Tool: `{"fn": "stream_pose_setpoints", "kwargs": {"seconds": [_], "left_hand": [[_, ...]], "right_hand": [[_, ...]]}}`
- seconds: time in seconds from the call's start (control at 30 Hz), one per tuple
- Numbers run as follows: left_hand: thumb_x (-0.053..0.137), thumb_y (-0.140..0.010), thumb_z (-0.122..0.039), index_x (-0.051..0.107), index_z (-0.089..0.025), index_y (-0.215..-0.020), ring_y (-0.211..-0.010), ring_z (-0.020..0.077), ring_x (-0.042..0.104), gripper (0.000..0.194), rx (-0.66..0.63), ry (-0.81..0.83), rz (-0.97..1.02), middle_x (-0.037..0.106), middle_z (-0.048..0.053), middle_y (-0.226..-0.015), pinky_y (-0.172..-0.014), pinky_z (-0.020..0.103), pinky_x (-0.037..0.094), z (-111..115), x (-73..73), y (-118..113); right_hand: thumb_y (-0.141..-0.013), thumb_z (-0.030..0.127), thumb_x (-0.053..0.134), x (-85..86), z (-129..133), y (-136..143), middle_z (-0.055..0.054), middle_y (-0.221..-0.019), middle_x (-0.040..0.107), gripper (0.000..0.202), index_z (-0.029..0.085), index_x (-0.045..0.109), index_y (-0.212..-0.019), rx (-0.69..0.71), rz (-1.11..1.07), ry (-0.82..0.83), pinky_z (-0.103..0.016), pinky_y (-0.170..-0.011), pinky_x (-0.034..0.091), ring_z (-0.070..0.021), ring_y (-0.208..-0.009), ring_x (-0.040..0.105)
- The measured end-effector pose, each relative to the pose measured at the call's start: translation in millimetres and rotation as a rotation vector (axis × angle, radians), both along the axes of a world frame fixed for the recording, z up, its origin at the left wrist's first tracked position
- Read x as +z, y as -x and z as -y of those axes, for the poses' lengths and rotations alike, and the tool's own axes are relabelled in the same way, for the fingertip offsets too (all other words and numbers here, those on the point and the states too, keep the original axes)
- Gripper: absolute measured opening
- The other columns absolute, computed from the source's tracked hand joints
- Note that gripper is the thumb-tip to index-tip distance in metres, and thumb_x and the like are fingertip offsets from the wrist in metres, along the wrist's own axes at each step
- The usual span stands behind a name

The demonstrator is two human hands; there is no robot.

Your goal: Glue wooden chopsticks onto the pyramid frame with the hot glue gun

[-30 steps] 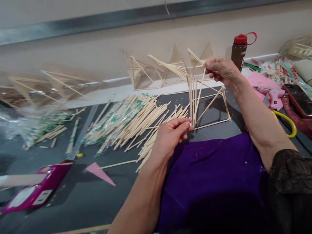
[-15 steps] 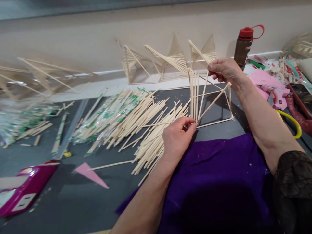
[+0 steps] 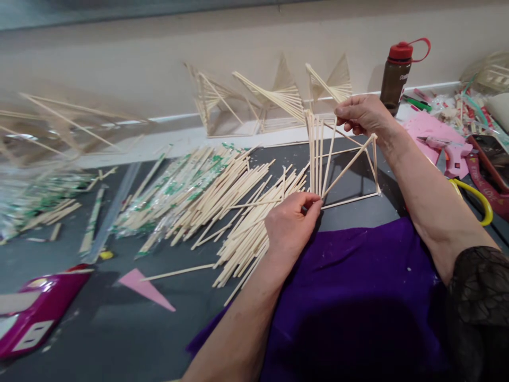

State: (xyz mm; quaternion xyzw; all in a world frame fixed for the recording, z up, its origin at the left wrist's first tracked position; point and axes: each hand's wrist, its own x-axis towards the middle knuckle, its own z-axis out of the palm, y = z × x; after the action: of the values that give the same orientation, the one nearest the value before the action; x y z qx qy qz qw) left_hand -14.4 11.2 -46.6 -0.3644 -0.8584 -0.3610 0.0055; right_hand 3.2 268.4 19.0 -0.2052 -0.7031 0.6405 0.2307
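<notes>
A frame of thin wooden sticks [image 3: 350,203] stands on the dark table in front of me. On its left side several upright sticks [image 3: 317,154] form a close row. Just right of that row is a slightly slanted wooden stick [image 3: 330,156]. Its upper end is pinched between the thumb and fingers of my right hand [image 3: 368,115]. My left hand [image 3: 292,220] is closed at the stick's foot, at the frame's near left corner, where the fingertips partly hide the joint.
Loose sticks [image 3: 242,249] lie left of the frame, beside sticks in plastic wrappers [image 3: 155,196]. Finished stick structures [image 3: 274,98] line the wall. At right are a water bottle [image 3: 393,79], pink glue gun [image 3: 455,156] and yellow-handled scissors [image 3: 477,199]. Purple cloth [image 3: 358,265] lies nearest me.
The upper end of the stick in my right hand has shifted slightly left, towards the row of upright sticks. My left hand stays at the corner.
</notes>
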Motion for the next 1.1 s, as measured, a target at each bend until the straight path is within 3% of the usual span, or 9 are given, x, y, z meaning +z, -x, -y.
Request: {"fn": "stream_pose_setpoints", "kwargs": {"seconds": [0.27, 1.1], "left_hand": [[0.066, -0.083, -0.028, 0.075, -0.028, -0.079, -0.07, 0.0194, 0.067, 0.01, -0.013, 0.006, -0.074, 0.076, 0.001, -0.08, -0.069, 0.03, 0.045, -1.0, -2.1, 2.7], [0.065, -0.083, -0.028, 0.078, -0.025, -0.082, -0.065, 0.0155, 0.067, 0.013, 0.01, 0.066, -0.204, 0.075, -0.001, -0.075, -0.067, 0.027, 0.047, 4.3, -7.5, 2.3]], "right_hand": [[-0.078, 0.015, 0.079, -3.5, 4.3, 2.5, -0.002, -0.062, 0.066, 0.02, 0.015, 0.062, -0.068, 0.014, -0.027, 0.039, -0.018, -0.041, 0.032, -0.0056, -0.048, 0.055], [-0.085, 0.012, 0.067, -2.8, 5.8, -0.8, -0.002, -0.063, 0.065, 0.015, 0.01, 0.069, -0.07, 0.049, 0.006, -0.048, -0.018, -0.042, 0.032, -0.0043, -0.047, 0.051]]}}
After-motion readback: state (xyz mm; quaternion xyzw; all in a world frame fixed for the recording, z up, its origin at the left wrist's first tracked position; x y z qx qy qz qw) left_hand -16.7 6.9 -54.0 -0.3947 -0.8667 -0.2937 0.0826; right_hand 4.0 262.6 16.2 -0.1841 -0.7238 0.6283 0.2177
